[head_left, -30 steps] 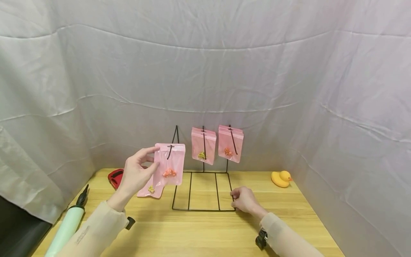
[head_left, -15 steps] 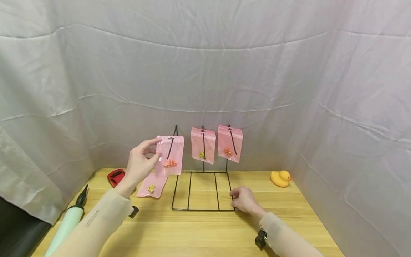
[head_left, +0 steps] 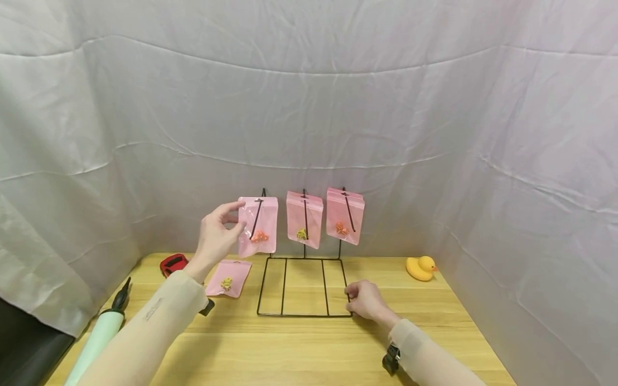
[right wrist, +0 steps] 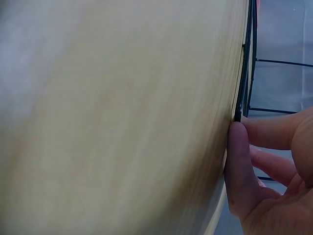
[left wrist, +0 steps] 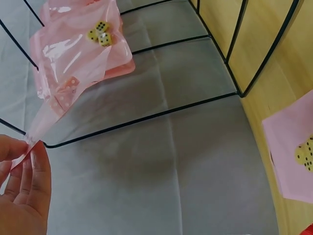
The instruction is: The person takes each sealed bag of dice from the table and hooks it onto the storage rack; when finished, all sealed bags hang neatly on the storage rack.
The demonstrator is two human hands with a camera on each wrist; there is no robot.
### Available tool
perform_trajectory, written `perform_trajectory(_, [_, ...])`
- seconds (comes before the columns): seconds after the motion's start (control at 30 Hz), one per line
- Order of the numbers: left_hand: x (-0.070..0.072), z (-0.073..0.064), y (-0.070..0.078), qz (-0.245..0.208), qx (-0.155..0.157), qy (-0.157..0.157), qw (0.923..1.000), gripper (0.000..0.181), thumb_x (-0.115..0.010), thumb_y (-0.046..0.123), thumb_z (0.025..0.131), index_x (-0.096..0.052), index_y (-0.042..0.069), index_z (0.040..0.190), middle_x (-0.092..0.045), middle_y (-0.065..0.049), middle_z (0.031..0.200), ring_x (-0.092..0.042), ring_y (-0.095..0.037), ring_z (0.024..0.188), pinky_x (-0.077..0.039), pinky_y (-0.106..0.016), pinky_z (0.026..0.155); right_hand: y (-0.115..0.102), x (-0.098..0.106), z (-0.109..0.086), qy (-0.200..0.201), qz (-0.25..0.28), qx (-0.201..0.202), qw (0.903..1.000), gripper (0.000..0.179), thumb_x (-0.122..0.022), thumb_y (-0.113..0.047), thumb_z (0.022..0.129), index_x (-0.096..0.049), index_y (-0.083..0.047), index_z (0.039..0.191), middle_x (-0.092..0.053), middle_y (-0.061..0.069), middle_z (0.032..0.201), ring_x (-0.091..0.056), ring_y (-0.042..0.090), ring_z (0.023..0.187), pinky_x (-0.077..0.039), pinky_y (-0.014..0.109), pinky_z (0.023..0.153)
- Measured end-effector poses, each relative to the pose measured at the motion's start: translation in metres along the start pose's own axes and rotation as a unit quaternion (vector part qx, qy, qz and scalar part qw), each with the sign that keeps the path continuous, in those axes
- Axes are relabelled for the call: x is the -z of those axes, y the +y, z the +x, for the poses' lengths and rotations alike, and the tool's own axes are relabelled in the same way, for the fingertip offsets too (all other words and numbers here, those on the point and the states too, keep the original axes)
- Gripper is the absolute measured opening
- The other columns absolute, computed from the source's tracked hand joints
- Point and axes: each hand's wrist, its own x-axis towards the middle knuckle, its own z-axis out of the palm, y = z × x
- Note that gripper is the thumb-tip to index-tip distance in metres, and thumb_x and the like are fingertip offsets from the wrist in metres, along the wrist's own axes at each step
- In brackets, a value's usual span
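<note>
My left hand [head_left: 215, 231] pinches the left edge of a pink zip bag [head_left: 251, 222] with orange dice in it. The bag's hang hole is threaded on the left hook [head_left: 256, 220] of a black wire display rack [head_left: 305, 315]. On the middle hook hang pink bags with yellow dice [head_left: 302, 234], and on the right one pink bags with orange dice [head_left: 341, 229]. In the left wrist view, thumb and fingers [left wrist: 36, 169] grip the bag's edge. My right hand [head_left: 369, 301] pinches the rack base's front right corner, its fingertips on the wire in the right wrist view.
Another pink bag with yellow dice [head_left: 228, 279] lies flat on the wooden table, left of the rack base. Behind the left forearm is a red toy car [head_left: 173, 264]. A mint-green hand pump [head_left: 103, 332] lies at far left, a yellow rubber duck [head_left: 421, 268] at right.
My left hand has moved up and away from me, sliding the bag further back along the left hook. My right hand stays at the rack's corner.
</note>
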Motion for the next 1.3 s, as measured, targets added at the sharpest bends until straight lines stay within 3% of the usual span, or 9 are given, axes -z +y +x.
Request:
perform_trajectory(0.1, [-0.005,0.005,-0.003,0.002,0.005,-0.002,1.0,0.047,-0.078,-0.002,0.097,-0.075,0.007,0.143,-0.084,-0.027,0.115,-0.082,-0.045,0.1,-0.048,-0.012,0.055,0.002,0.0,0.001,0.003,-0.015,0.006,0.9999,0.041,-0.089,0.006,0.079,-0.083,0.0,0.12,-0.077,0.008,0.099,-0.071,0.014,0.08,-0.065,0.028,0.063])
perform_trajectory(0.27, [-0.012,0.014,-0.008,0.018,0.007,0.002,0.9998,0.045,-0.078,0.0,0.096,-0.075,0.007,0.141,-0.084,-0.025,0.115,-0.083,-0.043,0.1,-0.048,-0.011,0.059,0.002,0.0,0.001,0.005,-0.029,0.012,0.9995,0.041,-0.091,0.004,0.078,-0.084,-0.002,0.119,-0.078,0.006,0.098,-0.07,0.015,0.089,-0.065,0.029,0.072])
perform_trajectory(0.47, [-0.018,0.023,-0.011,0.036,0.021,0.005,0.9991,0.045,-0.078,0.002,0.097,-0.075,0.008,0.142,-0.085,-0.024,0.114,-0.084,-0.041,0.101,-0.048,-0.012,0.063,0.002,-0.001,0.002,0.001,-0.007,0.004,1.0,0.042,-0.089,0.007,0.079,-0.083,0.001,0.121,-0.076,0.009,0.098,-0.071,0.013,0.077,-0.064,0.027,0.061])
perform_trajectory(0.7, [-0.022,0.029,-0.017,0.034,0.031,0.005,0.9989,0.045,-0.076,0.001,0.097,-0.075,0.007,0.142,-0.084,-0.025,0.113,-0.084,-0.042,0.101,-0.049,-0.01,0.064,0.002,-0.001,0.001,-0.003,-0.007,0.001,1.0,0.042,-0.088,0.007,0.08,-0.083,0.001,0.121,-0.076,0.009,0.099,-0.07,0.012,0.073,-0.064,0.027,0.06])
perform_trajectory(0.93, [-0.024,0.031,-0.021,0.045,0.019,0.013,0.9987,0.047,-0.076,0.001,0.096,-0.075,0.007,0.143,-0.081,-0.024,0.131,-0.085,-0.042,0.104,-0.047,-0.006,0.066,0.003,0.0,0.001,-0.004,-0.006,0.001,1.0,0.042,-0.088,0.007,0.08,-0.083,0.001,0.121,-0.076,0.008,0.098,-0.07,0.012,0.073,-0.063,0.026,0.06])
perform_trajectory(1.03, [-0.021,0.029,-0.022,0.051,0.01,0.009,0.9986,0.049,-0.077,0.001,0.096,-0.074,0.008,0.145,-0.079,-0.023,0.138,-0.084,-0.042,0.108,-0.059,-0.018,0.07,0.002,0.0,0.001,-0.002,-0.016,0.004,0.9999,0.042,-0.09,0.006,0.079,-0.084,0.0,0.121,-0.077,0.007,0.099,-0.07,0.012,0.078,-0.063,0.025,0.064])
perform_trajectory(1.13, [-0.018,0.026,-0.022,0.043,0.0,-0.005,0.9991,0.051,-0.076,-0.001,0.098,-0.072,0.007,0.148,-0.076,-0.023,0.143,-0.082,-0.043,0.116,-0.071,-0.043,0.086,0.002,0.001,0.002,-0.003,-0.019,0.004,0.9998,0.043,-0.09,0.005,0.079,-0.083,0.0,0.121,-0.077,0.007,0.099,-0.07,0.013,0.082,-0.064,0.025,0.065])
perform_trajectory(1.2, [-0.014,0.023,-0.022,0.029,-0.002,-0.018,0.9994,0.051,-0.074,-0.003,0.099,-0.07,0.006,0.15,-0.073,-0.024,0.147,-0.079,-0.044,0.122,-0.068,-0.055,0.097,0.002,0.001,0.002,-0.003,-0.018,0.002,0.9998,0.044,-0.09,0.005,0.079,-0.083,-0.001,0.122,-0.077,0.007,0.1,-0.07,0.013,0.083,-0.063,0.025,0.066])
perform_trajectory(1.3, [-0.006,0.016,-0.022,0.02,0.0,-0.027,0.9994,0.052,-0.071,-0.004,0.101,-0.069,0.006,0.152,-0.069,-0.023,0.152,-0.075,-0.045,0.128,-0.064,-0.058,0.103,0.002,0.001,0.002,-0.002,-0.013,0.001,0.9999,0.044,-0.09,0.005,0.079,-0.083,0.0,0.123,-0.077,0.008,0.1,-0.071,0.014,0.084,-0.064,0.026,0.064])
